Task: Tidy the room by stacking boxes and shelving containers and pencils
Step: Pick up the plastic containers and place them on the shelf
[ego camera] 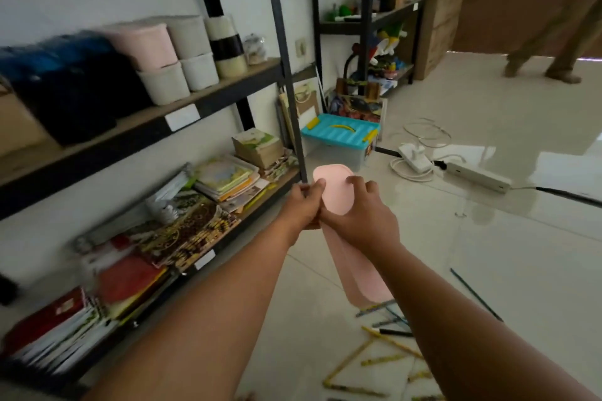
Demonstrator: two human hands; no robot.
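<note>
Above floor pencils point(384, 343), both hands (arms outstretched): fingers curled round pink container point(332, 192), L point(301, 205) & R point(361, 215).

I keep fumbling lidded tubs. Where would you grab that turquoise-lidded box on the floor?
Judging by its shape, take the turquoise-lidded box by the yellow handle from above: it lies centred along the flat lid, with yellow latches at both ends apparently holding the lid on.
</note>
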